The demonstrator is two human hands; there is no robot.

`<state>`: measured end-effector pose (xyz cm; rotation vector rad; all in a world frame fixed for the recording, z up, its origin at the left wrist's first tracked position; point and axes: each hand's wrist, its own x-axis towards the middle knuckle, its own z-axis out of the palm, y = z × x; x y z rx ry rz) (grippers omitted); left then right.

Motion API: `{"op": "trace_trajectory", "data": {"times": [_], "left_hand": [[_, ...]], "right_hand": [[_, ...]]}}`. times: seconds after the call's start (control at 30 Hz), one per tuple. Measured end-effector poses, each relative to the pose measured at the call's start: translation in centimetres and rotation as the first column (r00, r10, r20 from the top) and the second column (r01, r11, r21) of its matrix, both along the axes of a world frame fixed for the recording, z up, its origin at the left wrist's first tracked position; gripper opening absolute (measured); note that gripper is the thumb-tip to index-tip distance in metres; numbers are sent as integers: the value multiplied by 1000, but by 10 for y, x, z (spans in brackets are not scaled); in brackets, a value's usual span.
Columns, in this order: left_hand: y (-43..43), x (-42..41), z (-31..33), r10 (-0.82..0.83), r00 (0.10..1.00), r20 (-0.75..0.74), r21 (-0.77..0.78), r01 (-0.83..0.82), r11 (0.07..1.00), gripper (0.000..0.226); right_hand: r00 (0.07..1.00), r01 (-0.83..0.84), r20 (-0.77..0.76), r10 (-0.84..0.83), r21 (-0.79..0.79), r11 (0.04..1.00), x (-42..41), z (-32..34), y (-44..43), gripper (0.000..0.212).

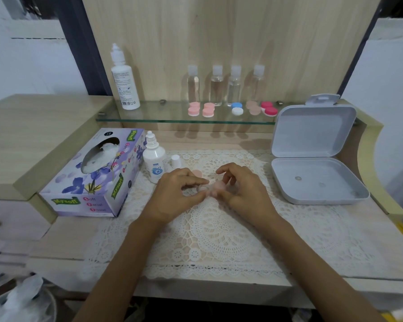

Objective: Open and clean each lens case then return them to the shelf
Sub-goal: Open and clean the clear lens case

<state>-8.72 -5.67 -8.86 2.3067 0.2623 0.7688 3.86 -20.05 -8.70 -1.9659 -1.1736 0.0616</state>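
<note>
Left grip [179, 190] and right grip [241, 189] are both pinching the pink lens case [215, 185] over the lace mat [219, 228], mid-worktop (blurred, so contact detail unclear). Loose pink cap [197, 173] is lying at its 11 o'clock.

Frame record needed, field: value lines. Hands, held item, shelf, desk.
left hand: pinches lens case over lace mat
right hand: pinches the same lens case, opposite side
pink cap: loose on the mat, behind the hands
glass shelf: five capped cases, four clear bottles, tall white bottle
desk left: tissue box, small bottle, white cap beside it
desk right: grey box, lid open
</note>
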Motion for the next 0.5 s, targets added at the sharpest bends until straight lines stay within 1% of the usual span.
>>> {"op": "trace_trajectory", "data": {"times": [0.07,0.2,0.3,0.4,0.5], "left_hand": [[0,0,0,-5,1000,-1,-1,5,1000,34],[1,0,0,-8,1000,-5,-2,8,1000,40],[1,0,0,-6,1000,-4,11,6,1000,41],[1,0,0,-7,1000,0,5,7,1000,40],[1,0,-1,-5,1000,2,7,5,1000,33]], "right_hand": [[1000,-2,13,3,-16,1000,-1,0,1,35],[999,-16,44,18,-43,999,-1,0,2,44],[997,-41,63,42,-28,999,-3,1,1,45],[998,-41,40,41,-6,999,-3,1,1,43],[1000,2,-27,0,49,999,-2,0,0,36]]}}
